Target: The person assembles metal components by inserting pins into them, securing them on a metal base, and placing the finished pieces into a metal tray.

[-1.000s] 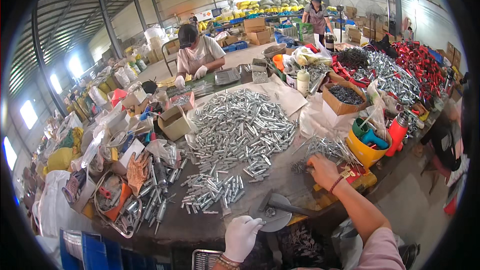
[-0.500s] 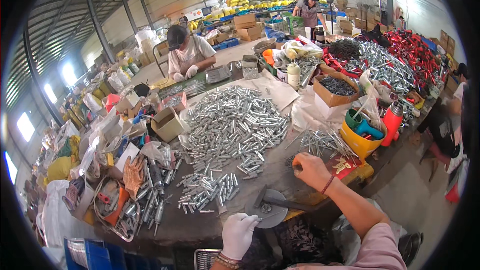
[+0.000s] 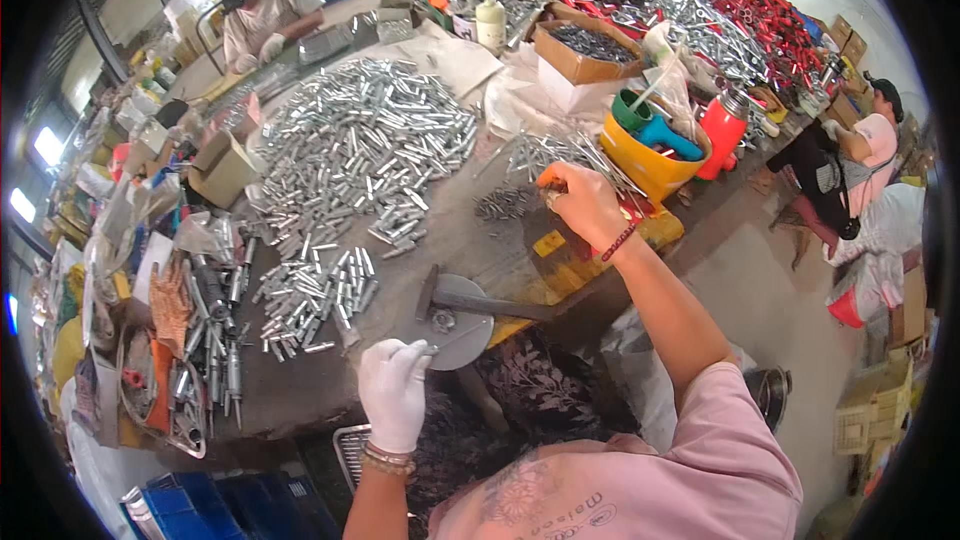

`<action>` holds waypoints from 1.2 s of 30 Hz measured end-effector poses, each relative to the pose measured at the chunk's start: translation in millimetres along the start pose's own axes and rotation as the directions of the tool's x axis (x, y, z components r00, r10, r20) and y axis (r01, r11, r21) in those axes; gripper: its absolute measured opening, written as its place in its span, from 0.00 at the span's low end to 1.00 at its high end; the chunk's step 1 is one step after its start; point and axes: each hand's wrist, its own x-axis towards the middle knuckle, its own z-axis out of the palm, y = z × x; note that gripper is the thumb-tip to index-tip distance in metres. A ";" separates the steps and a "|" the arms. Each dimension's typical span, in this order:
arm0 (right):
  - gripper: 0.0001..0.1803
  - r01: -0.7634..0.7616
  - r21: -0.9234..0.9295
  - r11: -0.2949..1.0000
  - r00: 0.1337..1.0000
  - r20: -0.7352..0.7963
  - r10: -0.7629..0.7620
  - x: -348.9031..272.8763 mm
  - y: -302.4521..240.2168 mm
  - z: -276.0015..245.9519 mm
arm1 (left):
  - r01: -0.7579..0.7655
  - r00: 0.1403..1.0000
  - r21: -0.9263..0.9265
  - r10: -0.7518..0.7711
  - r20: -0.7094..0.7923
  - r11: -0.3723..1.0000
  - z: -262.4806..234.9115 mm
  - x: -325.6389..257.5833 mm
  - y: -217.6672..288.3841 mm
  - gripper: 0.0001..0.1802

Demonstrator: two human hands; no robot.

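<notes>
Workshop table (image 3: pixel 480 250) carried a large unsorted heap of silver metal tubes (image 3: pixel 360 155); only a small group (image 3: pixel 310 300) lay set apart nearby. Gloved left hand (image 3: pixel 393 392) pinched one small metal piece beside the round steel block (image 3: pixel 455 332), while the bare right hand (image 3: pixel 583 205) was curled over thin rods (image 3: pixel 570 152), its grip unclear. Judged so, most stock remained unprocessed.

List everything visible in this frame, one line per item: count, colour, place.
Metal tubes: a large heap, silver, table centre.
Smaller tube pile: one, silver, nearer the table's front edge.
Thin metal rods: a bundle, silver, by the right hand.
Hammer: one, dark, lying on a round metal disc at the front edge.
Bucket: one, yellow, right of the rods.
Flask: one, red, beside the bucket.
Cardboard box: one, brown, holding dark parts, far side.
Co-worker: one, white gloves, far end of the table.
Seated person: one, pink top, right edge.
Left hand: white glove, pinching a small piece at the disc.
Right hand: bare, red wristband, on the rods.
</notes>
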 end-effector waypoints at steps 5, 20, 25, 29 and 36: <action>0.10 0.042 -0.061 0.997 0.990 0.139 -0.033 -17.7 22.6 2.5 | 0.011 1.000 -0.033 -0.011 0.008 0.999 3.3 -4.8 -1.0 0.20; 0.06 0.432 -0.037 0.901 0.862 0.312 -0.400 -17.5 -21.3 43.2 | 0.012 1.000 -0.048 -0.012 0.007 0.999 -3.3 -7.0 4.5 0.16; 0.07 0.351 -0.125 0.928 0.890 0.353 -0.290 -10.0 -20.3 42.9 | 0.029 1.000 -0.057 -0.028 0.012 0.998 -0.9 -3.6 3.2 0.13; 0.09 0.418 -0.219 0.882 0.862 0.401 -0.309 -9.9 -29.2 43.2 | 0.055 0.998 -0.033 -0.054 0.037 0.998 -3.3 -5.0 2.1 0.13; 0.12 0.499 0.211 0.840 0.771 0.333 -0.542 -67.0 -106.2 42.8 | 0.040 0.999 -0.037 -0.041 -0.009 0.998 0.0 -6.9 1.8 0.14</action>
